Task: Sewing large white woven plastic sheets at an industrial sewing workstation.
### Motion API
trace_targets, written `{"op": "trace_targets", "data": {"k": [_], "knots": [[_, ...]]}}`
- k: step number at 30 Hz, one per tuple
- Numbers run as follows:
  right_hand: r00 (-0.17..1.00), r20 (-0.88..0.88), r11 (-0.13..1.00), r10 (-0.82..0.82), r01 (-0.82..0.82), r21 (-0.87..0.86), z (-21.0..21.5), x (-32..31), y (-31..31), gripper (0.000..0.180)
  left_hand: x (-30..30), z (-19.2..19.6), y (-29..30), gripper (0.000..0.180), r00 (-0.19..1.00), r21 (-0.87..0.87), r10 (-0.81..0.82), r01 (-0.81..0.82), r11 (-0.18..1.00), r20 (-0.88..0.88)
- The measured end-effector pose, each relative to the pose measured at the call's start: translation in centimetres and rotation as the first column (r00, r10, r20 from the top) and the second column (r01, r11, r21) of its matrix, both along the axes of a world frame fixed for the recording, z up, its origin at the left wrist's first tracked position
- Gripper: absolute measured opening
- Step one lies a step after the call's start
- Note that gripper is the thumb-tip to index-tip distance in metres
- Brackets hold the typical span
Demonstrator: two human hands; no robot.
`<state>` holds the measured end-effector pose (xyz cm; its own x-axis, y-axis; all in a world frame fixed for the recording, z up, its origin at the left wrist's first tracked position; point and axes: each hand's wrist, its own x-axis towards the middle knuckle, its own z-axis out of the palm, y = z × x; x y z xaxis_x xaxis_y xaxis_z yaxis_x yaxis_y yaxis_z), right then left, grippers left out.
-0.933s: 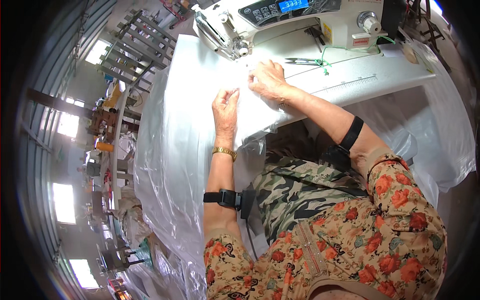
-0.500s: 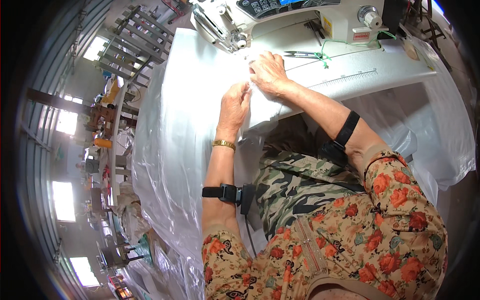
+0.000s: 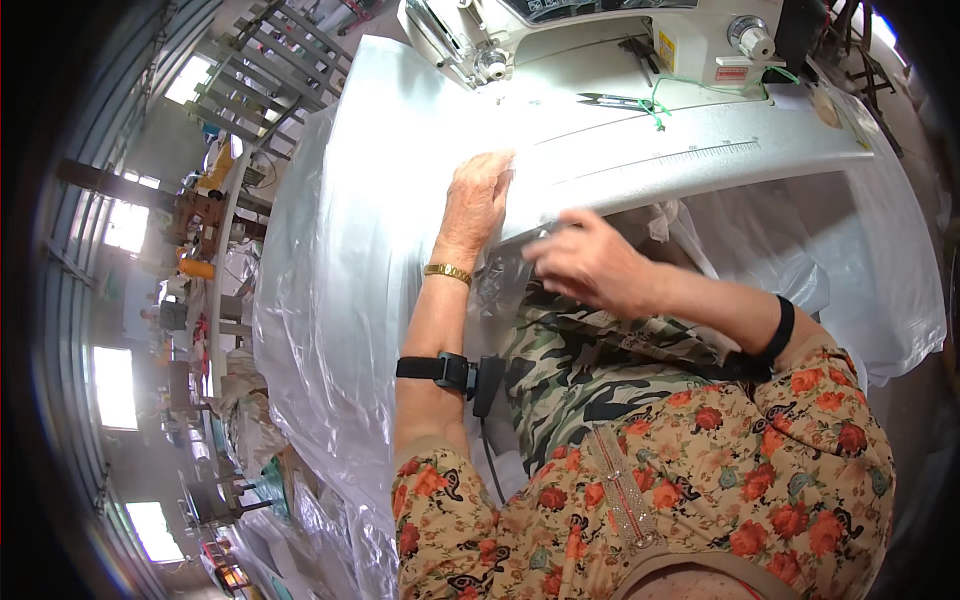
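Note:
A large sheet of clear, whitish plastic (image 3: 370,190) lies over the left part of the sewing machine table and hangs down in folds. My left hand (image 3: 475,205) rests at the sheet's right part, below the machine's needle area, its fingers bent together on the plastic; glare washes out the fingertips. Off the front edge of the table, above my lap, is my right hand (image 3: 590,262). Its fingers are curled and smeared by motion, so whether they hold anything is hidden. The white sewing machine (image 3: 690,45) stands at the far side.
Thread snips (image 3: 615,102) and a green thread (image 3: 660,110) lie on the silver machine bed (image 3: 700,135), which carries a ruler scale. More clear plastic (image 3: 870,260) hangs at the right. A slatted grey rack (image 3: 265,70) and cluttered worktables stand to the left.
My right hand has left the plastic near the needle and come back toward my lap. My left hand stays on the sheet, having shifted slightly. The view has tilted a little.

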<state>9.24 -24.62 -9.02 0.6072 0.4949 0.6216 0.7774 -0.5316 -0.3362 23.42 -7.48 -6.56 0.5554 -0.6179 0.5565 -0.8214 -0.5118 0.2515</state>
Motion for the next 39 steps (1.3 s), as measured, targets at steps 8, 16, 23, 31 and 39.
{"op": "trace_targets", "data": {"k": [8, 16, 23, 31, 39], "knots": [[0.53, -0.779, 0.427, 0.334, 0.652, 0.627, -3.5, -1.7, 1.4, 0.027, 0.1, -0.5, 0.1, 0.015, 0.999, 0.003, 0.0, 0.0, 1.0, -0.04], [0.459, -0.719, 0.359, 0.523, 0.646, 0.674, -2.6, -0.5, 4.4, 0.045, 0.4, -0.5, 0.2, 0.016, 0.997, -0.015, -0.039, 0.038, 0.999, -0.069], [0.467, -0.694, 0.344, 0.548, 0.631, 0.696, -2.9, 1.2, 5.7, 0.026, 0.8, 0.0, -0.1, 0.015, 0.997, -0.008, -0.056, 0.056, 0.998, -0.057], [0.326, -0.624, 0.295, 0.71, 0.668, 0.684, -3.2, 1.7, 8.9, 0.026, 0.0, 2.4, -1.2, 0.013, 0.999, 0.223, 0.011, 0.0, 0.975, -0.046], [0.35, -0.694, 0.345, 0.629, 0.675, 0.652, -4.5, 3.0, 8.6, 0.025, -1.7, 0.8, -2.6, 0.014, 0.975, 0.367, 0.186, -0.219, 0.904, 0.125]]}}
